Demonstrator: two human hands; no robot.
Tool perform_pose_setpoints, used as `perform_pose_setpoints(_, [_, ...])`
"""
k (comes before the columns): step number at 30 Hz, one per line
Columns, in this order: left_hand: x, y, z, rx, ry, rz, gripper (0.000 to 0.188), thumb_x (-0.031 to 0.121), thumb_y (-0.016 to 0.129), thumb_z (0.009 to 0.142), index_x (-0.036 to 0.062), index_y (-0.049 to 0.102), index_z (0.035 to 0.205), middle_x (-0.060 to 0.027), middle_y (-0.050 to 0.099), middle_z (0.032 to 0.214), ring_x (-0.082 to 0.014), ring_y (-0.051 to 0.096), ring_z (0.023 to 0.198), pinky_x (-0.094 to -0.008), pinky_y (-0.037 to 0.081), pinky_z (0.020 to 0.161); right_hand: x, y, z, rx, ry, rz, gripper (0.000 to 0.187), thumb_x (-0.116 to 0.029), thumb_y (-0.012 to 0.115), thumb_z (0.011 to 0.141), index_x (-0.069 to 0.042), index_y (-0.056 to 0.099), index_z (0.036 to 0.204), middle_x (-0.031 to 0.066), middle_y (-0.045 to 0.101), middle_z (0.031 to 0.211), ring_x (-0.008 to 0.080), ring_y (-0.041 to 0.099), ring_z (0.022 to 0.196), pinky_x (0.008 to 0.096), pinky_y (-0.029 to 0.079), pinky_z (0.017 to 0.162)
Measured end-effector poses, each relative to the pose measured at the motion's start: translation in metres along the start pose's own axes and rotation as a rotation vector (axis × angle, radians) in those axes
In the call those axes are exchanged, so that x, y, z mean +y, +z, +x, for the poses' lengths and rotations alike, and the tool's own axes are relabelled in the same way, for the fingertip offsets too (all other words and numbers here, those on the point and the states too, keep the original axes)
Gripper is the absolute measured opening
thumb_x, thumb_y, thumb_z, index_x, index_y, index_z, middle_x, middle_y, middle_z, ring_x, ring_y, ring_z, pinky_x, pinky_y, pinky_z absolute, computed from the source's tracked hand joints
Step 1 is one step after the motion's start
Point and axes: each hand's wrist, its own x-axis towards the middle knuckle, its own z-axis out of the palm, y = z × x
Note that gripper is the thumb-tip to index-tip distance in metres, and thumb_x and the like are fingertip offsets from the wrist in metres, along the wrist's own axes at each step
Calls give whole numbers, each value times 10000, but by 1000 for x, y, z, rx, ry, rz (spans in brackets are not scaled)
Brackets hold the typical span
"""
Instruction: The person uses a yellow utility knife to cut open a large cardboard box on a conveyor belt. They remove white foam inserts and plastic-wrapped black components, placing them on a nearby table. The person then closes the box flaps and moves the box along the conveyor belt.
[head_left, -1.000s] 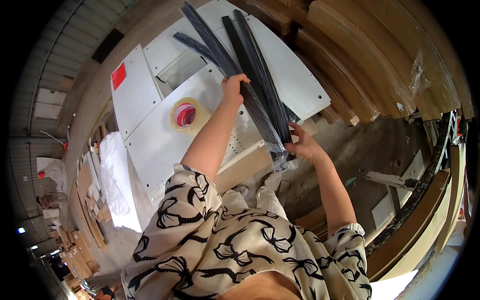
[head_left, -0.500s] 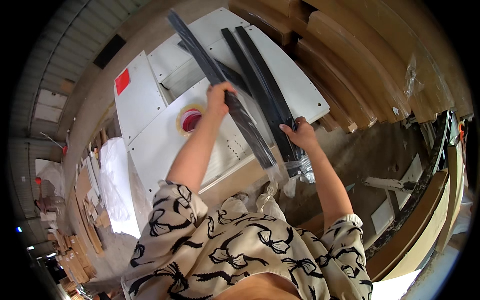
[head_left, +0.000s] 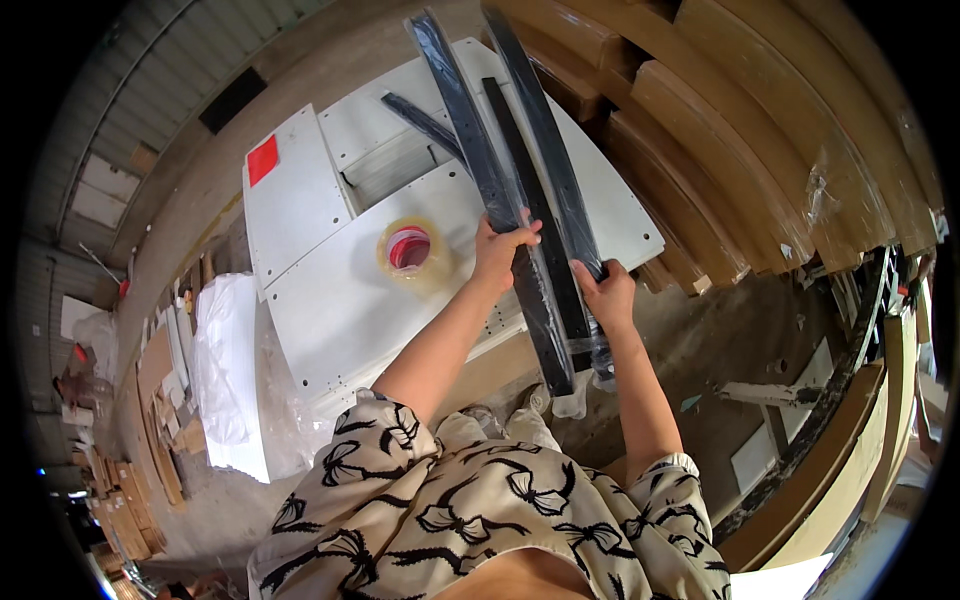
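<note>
With your left fingers (head_left: pixel 527 230) gripping the left strip (head_left: pixel 464 122) and right fingers (head_left: pixel 613 271) the right strip (head_left: pixel 548 138), hold both parallel toward eleven o'clock.

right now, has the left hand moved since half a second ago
Yes: judged against the tape roll, the left hand has shifted right, farther from it.

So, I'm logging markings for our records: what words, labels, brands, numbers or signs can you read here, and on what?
No text can be read.
Red patch on the white panel: no legible lettering.
Clear tape roll: nothing legible on its red and white core; too small and blurred.
Dark strips in the hands: no readable print.
Brown packages at right: none readable.
</note>
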Motion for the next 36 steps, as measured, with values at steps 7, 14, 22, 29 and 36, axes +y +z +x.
perform_pose_setpoints(7, [35,18,1,-96,89,5,537,-70,745,646,36,466,1093,-116,594,1010,-225,636,832,-344,543,738,-50,-3,-2,-1,-340,181,382,-296,760,776,23,572,870,214,594,798,392,581,682,407,481,597])
perform_pose_setpoints(14, [66,24,1,-58,309,159,573,-96,750,661,23,485,1154,-121,611,1034,-253,629,898,-371,539,779,-55,-28,-31,-413,29,426,648,-300,806,732,-29,541,1258,123,674,1003,166,637,818,347,488,714])
perform_pose_setpoints(22, [127,10,20,-35,558,283,575,-123,755,648,19,503,1146,-116,604,1070,-234,599,936,-367,497,839,19,5,-98,-501,2,106,527,-122,753,645,-24,602,1140,155,678,863,310,656,830,405,501,732])
perform_pose_setpoints(29, [186,33,22,-286,588,349,420,-44,762,681,-51,621,1076,-156,616,1113,-274,613,955,-442,528,839,18,-42,-132,-162,31,-137,736,-50,670,616,-80,476,1326,183,467,1346,372,358,1300,415,331,1083])
perform_pose_setpoints(36, [165,39,-121,-498,696,172,469,-26,786,685,-55,592,1111,-171,577,1192,-269,592,994,-394,543,852,-195,-197,-208,286,23,549,568,-328,652,860,17,485,1279,155,593,1212,259,590,1080,350,475,910])
